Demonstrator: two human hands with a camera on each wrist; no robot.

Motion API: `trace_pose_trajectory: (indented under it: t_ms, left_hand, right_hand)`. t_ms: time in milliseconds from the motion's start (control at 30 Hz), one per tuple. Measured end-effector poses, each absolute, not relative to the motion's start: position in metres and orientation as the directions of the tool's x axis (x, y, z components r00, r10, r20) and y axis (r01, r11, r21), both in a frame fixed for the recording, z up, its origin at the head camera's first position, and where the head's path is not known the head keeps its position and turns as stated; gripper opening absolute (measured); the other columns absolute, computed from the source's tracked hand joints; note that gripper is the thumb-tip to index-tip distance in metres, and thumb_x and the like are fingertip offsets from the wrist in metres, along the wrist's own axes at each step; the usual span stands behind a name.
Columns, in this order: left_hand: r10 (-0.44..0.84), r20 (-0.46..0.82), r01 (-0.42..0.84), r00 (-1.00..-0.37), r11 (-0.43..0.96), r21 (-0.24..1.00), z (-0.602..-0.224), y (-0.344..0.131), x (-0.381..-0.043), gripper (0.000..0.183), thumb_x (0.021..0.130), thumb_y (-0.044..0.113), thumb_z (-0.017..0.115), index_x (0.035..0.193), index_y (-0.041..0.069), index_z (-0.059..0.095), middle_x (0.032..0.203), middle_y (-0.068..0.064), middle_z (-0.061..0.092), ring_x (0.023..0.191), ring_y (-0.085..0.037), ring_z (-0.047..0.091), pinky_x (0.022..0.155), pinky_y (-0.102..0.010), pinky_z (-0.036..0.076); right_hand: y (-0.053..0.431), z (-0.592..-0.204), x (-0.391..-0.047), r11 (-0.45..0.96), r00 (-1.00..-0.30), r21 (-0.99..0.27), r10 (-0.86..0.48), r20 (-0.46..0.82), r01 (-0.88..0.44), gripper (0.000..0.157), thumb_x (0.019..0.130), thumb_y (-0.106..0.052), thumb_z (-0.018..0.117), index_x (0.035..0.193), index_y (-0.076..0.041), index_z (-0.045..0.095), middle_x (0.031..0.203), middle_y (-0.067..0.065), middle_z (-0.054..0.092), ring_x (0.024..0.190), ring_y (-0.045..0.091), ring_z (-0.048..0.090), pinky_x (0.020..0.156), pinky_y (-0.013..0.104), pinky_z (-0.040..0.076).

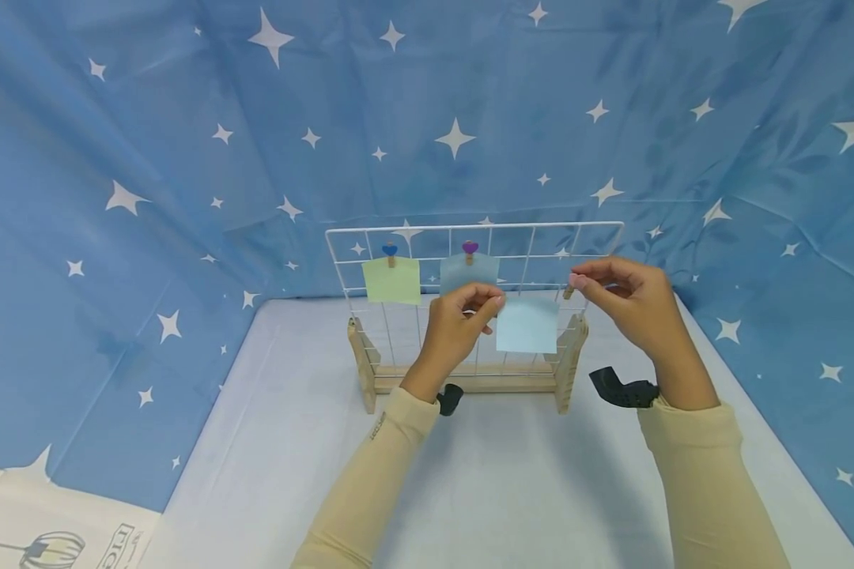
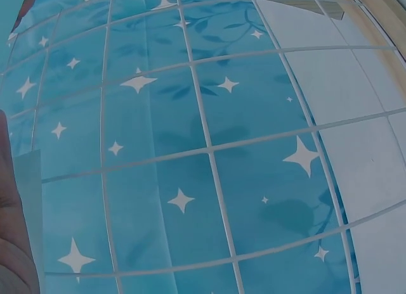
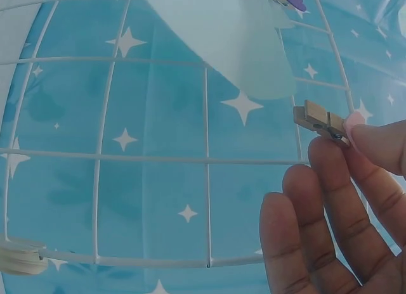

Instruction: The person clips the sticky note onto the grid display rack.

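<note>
My left hand point(image 1: 459, 320) pinches a pale blue paper note point(image 1: 527, 325) by its upper left corner, in front of a white wire grid point(image 1: 413, 228). To its right, my right hand point(image 1: 629, 300) pinches a small wooden clothespin point(image 3: 314, 116) between thumb and index finger; its pink end shows at the fingertips. The clothespin's jaws point toward the note, a short distance from the note's upper right corner. In the left wrist view, only an edge of the left hand point(image 2: 13, 224) shows, beside a strip of the paper.
A green note point(image 1: 391, 288) hangs on the grid under a blue heart clothespin point(image 1: 390, 250). Beside it a blue note point(image 1: 459, 273), partly behind the left hand, hangs under a purple heart clothespin point(image 1: 470, 247). The grid stands on a wooden base point(image 1: 505, 385), before a blue star-patterned cloth point(image 1: 398, 95).
</note>
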State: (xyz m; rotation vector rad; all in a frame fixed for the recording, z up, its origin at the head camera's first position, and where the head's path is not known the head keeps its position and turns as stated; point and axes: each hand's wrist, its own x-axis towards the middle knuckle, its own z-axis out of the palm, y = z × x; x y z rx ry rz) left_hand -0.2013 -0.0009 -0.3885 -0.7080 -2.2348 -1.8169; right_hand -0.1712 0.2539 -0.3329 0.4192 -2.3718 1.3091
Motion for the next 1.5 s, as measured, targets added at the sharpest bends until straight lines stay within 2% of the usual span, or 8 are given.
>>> trace_pose_trajectory:
  t_ms: [233,433,500,733,800,1067,1333,1500]
  left_hand:
    - [0.232,0.436,0.472,-0.870,0.133,0.871,-0.388,0.004,-0.202,0.016,0.106,0.014,0.073,0.114,0.001,0.078,0.098,-0.012,0.077,0.079,-0.010,0.069,0.069,-0.028,0.064]
    - [0.230,0.435,0.470,-0.871,0.126,0.874,-0.386,0.006,-0.203,0.015,0.106,0.013,0.072,0.114,0.001,0.078,0.099,-0.012,0.078,0.083,-0.031,0.073,0.069,-0.027,0.064]
    - [0.230,0.438,0.473,-0.869,0.126,0.872,-0.385,0.006,-0.203,0.016,0.106,0.013,0.072,0.114,0.001,0.078,0.099,-0.013,0.078,0.084,-0.033,0.073,0.069,-0.027,0.064]
    - [0.222,0.458,0.493,-0.861,0.136,0.859,-0.382,0.009,-0.207,0.015,0.106,0.013,0.073,0.113,0.002,0.078,0.098,-0.012,0.078,0.077,-0.011,0.070,0.068,-0.028,0.064]
    - [0.223,0.459,0.493,-0.860,0.134,0.859,-0.380,0.009,-0.207,0.015,0.106,0.014,0.073,0.113,0.002,0.078,0.098,-0.011,0.078,0.077,-0.008,0.069,0.069,-0.028,0.064]
    - [0.230,0.469,0.502,-0.853,0.114,0.857,-0.376,0.013,-0.209,0.015,0.106,0.014,0.073,0.113,0.001,0.078,0.098,-0.013,0.077,0.081,-0.022,0.072,0.069,-0.028,0.064]
    - [0.222,0.461,0.490,-0.859,0.097,0.866,-0.374,0.015,-0.209,0.015,0.106,0.014,0.072,0.113,0.001,0.077,0.097,-0.012,0.075,0.082,-0.012,0.071,0.069,-0.029,0.065]
    - [0.227,0.474,0.501,-0.851,0.076,0.862,-0.371,0.018,-0.210,0.016,0.107,0.012,0.071,0.115,0.000,0.077,0.098,-0.014,0.075,0.087,-0.028,0.074,0.069,-0.029,0.065]
  right_hand:
    - [0.254,-0.329,-0.173,0.500,-0.869,-0.739,-0.058,0.491,-0.451,0.020,0.104,-0.008,0.073,0.118,0.005,0.078,0.101,-0.028,0.071,0.091,-0.004,0.066,0.083,0.007,0.050]
    - [0.255,-0.327,-0.174,0.504,-0.873,-0.746,-0.031,0.487,-0.434,0.019,0.102,-0.006,0.074,0.117,0.006,0.078,0.097,-0.030,0.070,0.090,-0.004,0.065,0.082,0.007,0.050]
    - [0.256,-0.327,-0.174,0.508,-0.875,-0.749,-0.022,0.483,-0.426,0.020,0.102,-0.007,0.075,0.118,0.005,0.078,0.097,-0.030,0.069,0.091,-0.004,0.065,0.082,0.007,0.049]
    - [0.255,-0.325,-0.176,0.510,-0.871,-0.746,-0.014,0.491,-0.429,0.019,0.102,-0.007,0.075,0.117,0.005,0.078,0.095,-0.030,0.069,0.090,-0.004,0.066,0.082,0.008,0.050]
    - [0.255,-0.324,-0.176,0.507,-0.869,-0.746,-0.013,0.494,-0.432,0.018,0.102,-0.006,0.075,0.116,0.005,0.078,0.095,-0.030,0.070,0.091,-0.004,0.066,0.082,0.008,0.050]
    - [0.253,-0.319,-0.177,0.491,-0.864,-0.749,-0.015,0.503,-0.445,0.018,0.102,-0.005,0.075,0.115,0.006,0.078,0.095,-0.030,0.070,0.093,-0.003,0.066,0.082,0.008,0.051]
    - [0.253,-0.316,-0.178,0.489,-0.859,-0.746,-0.015,0.511,-0.452,0.019,0.101,-0.005,0.075,0.116,0.006,0.078,0.094,-0.029,0.071,0.091,-0.003,0.067,0.079,0.008,0.052]
    - [0.254,-0.313,-0.178,0.483,-0.862,-0.752,-0.012,0.506,-0.449,0.019,0.102,-0.006,0.075,0.115,0.007,0.077,0.094,-0.029,0.071,0.092,-0.002,0.067,0.081,0.009,0.052]
